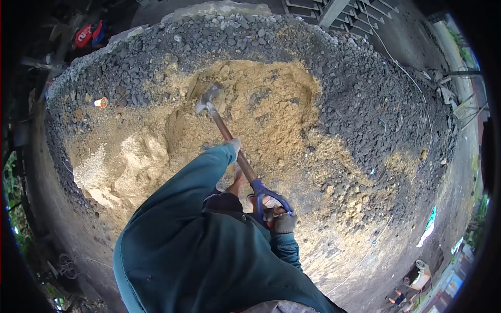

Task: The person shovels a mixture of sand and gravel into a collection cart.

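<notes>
A shovel with a wooden shaft (223, 127) slants across the middle of the head view. Its metal blade (210, 99) rests at the hollowed face of the tan sand (261, 112), the tip partly hidden by sand. My left hand (235, 145), at the end of a teal sleeve, is closed around the shaft about midway. Nearer my body, my gloved right hand (283, 222) grips the blue D-shaped handle (275, 195). One bare foot or lower leg (238, 182) shows beneath the shaft.
Dark gravel (365, 99) surrounds the sand at the back and right. A small white-and-orange cup (101, 102) lies on the gravel at left. A thin cord (402, 68) runs down the right side. A wheelbarrow (418, 275) and part of another person (401, 299) appear at lower right.
</notes>
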`<state>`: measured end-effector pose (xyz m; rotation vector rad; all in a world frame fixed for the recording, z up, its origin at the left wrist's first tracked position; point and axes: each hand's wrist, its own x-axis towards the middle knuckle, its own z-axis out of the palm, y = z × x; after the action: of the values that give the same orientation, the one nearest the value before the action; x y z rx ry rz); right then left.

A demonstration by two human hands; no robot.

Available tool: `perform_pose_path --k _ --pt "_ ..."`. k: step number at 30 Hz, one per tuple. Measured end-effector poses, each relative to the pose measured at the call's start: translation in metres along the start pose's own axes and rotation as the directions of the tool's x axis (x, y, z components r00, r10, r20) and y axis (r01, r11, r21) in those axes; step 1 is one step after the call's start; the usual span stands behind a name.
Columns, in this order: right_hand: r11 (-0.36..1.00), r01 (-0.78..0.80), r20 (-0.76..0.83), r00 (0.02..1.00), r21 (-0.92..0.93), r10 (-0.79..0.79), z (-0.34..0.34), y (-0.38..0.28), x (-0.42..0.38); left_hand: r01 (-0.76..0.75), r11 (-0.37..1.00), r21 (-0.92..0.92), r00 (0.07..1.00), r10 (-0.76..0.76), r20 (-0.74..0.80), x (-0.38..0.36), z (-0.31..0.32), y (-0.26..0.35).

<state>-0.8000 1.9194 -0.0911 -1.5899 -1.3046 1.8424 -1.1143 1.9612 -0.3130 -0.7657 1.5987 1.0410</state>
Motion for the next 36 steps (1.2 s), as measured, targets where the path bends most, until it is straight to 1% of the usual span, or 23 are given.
perform_pose_path --k 1,3,4,6,7,10,11,12,13,14,15,16,17,18,19,22,24,26,28,31,33,34,36 --pt "0.998 -0.036 -0.031 0.999 0.059 0.038 -0.025 0.013 -0.006 0.047 0.999 0.002 0.999 -0.047 0.024 0.008 0.012 -0.026" --pt "0.981 -0.054 -0.082 0.994 0.188 0.071 -0.050 -0.043 -0.026 0.084 0.991 -0.100 0.992 -0.074 0.105 -0.031 0.029 -0.057" --pt "0.973 -0.057 -0.068 0.995 0.226 0.074 -0.057 -0.085 -0.035 0.162 0.975 -0.150 0.974 -0.134 0.180 -0.064 0.032 -0.064" --pt "0.980 0.067 -0.106 0.993 0.187 -0.048 -0.092 -0.119 -0.037 0.277 0.932 -0.232 0.938 -0.210 0.276 -0.140 0.037 -0.054" --pt "0.978 0.087 -0.082 0.994 0.189 -0.073 -0.118 -0.130 -0.036 0.328 0.898 -0.292 0.905 -0.209 0.372 -0.166 0.033 -0.054" --pt "0.989 0.081 0.145 0.985 0.123 -0.099 -0.133 -0.196 -0.033 0.288 0.861 -0.419 0.844 -0.021 0.536 -0.210 0.006 -0.047" --pt "0.988 0.146 0.144 0.978 0.048 -0.151 -0.132 -0.191 -0.021 0.223 0.850 -0.477 0.901 0.007 0.433 -0.216 -0.001 -0.024" --pt "0.998 0.038 0.116 0.992 0.057 -0.044 -0.073 -0.223 -0.019 0.154 0.838 -0.524 0.945 0.029 0.325 -0.215 -0.011 0.007" --pt "0.993 0.040 0.140 0.989 0.110 -0.056 -0.038 -0.196 0.006 0.152 0.864 -0.480 0.945 0.016 0.328 -0.162 -0.031 0.036" --pt "0.980 0.173 0.117 0.980 -0.099 -0.161 0.008 -0.185 0.028 0.159 0.886 -0.436 0.943 -0.006 0.332 -0.106 -0.045 0.060" --pt "0.824 0.493 0.177 0.870 -0.279 -0.460 0.032 -0.167 0.055 0.145 0.918 -0.370 0.968 -0.054 0.246 -0.088 -0.044 0.082" --pt "0.539 0.734 0.284 0.666 -0.413 -0.690 0.043 -0.147 0.074 0.137 0.946 -0.295 0.983 -0.093 0.156 -0.077 -0.043 0.093" --pt "0.823 0.496 0.173 0.868 -0.277 -0.465 0.045 -0.131 0.082 0.072 0.962 -0.263 0.993 -0.043 0.113 -0.061 -0.041 0.099" --pt "0.983 0.141 0.098 0.987 -0.116 -0.130 0.028 -0.110 0.060 0.048 0.975 -0.217 0.997 -0.032 0.076 -0.046 -0.038 0.067" --pt "0.973 -0.221 0.084 0.973 0.068 0.215 0.009 -0.085 0.040 0.028 0.985 -0.168 0.999 -0.021 0.039 -0.032 -0.034 0.036" --pt "0.931 -0.080 0.017 0.996 -0.356 0.092 -0.022 0.000 -0.004 -0.008 0.998 -0.061 1.000 0.009 0.013 -0.011 -0.022 -0.014" --pt "0.983 -0.125 -0.116 0.987 -0.137 0.110 -0.043 0.017 -0.037 0.007 0.999 -0.039 0.999 -0.005 0.046 -0.011 -0.003 -0.058" --pt "0.935 -0.140 -0.196 0.957 0.327 0.212 -0.068 -0.010 -0.057 0.040 0.998 -0.051 0.996 -0.035 0.085 -0.028 0.018 -0.098" --pt "0.934 -0.027 -0.164 0.982 0.356 0.091 -0.105 -0.026 -0.063 0.109 0.992 -0.068 0.988 -0.100 0.120 -0.090 0.035 -0.101" --pt "0.938 0.024 -0.076 0.997 0.345 0.002 -0.128 -0.063 -0.070 0.183 0.966 -0.181 0.951 -0.128 0.283 -0.129 0.033 -0.087" --pt "0.964 0.073 -0.033 0.997 0.256 -0.067 -0.109 -0.091 -0.058 0.070 0.967 -0.244 0.943 0.016 0.333 -0.134 0.021 -0.047" --pt "0.955 0.034 0.029 0.999 0.294 -0.045 -0.069 -0.110 -0.042 0.013 0.961 -0.277 0.931 0.090 0.355 -0.132 0.015 -0.018" --pt "0.933 -0.056 0.154 0.988 0.356 0.001 0.011 -0.147 -0.009 -0.317 0.943 -0.102 0.938 0.327 0.111 -0.115 0.004 0.055"
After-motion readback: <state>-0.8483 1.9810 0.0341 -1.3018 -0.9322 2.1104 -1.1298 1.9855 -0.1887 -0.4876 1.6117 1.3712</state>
